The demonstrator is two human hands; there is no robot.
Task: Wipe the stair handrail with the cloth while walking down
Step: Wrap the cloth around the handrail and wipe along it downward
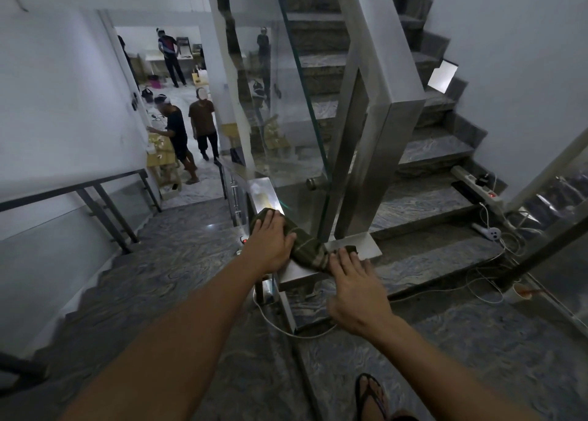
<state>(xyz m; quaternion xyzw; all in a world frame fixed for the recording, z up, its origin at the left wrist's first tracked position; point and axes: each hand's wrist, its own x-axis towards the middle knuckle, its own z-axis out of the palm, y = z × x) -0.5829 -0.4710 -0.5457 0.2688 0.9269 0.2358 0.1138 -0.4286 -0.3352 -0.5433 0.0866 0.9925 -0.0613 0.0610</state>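
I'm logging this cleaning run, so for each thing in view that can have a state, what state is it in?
Cloth: bunched, lying across the handrail top, pressed under both hands.
Left hand: flat, palm down on the cloth.
Right hand: fingertips on the cloth's near end, palm raised.
Handrail: bare metal beyond the cloth.
Power strip: on a step, plugs in, red light showing.
Cup: upright on the landing.

Dim, bluish stairwell light with the brightest area in the far doorway (178, 58), a small glare patch on the steel handrail (265, 198), and wide-angle bending at the edges.
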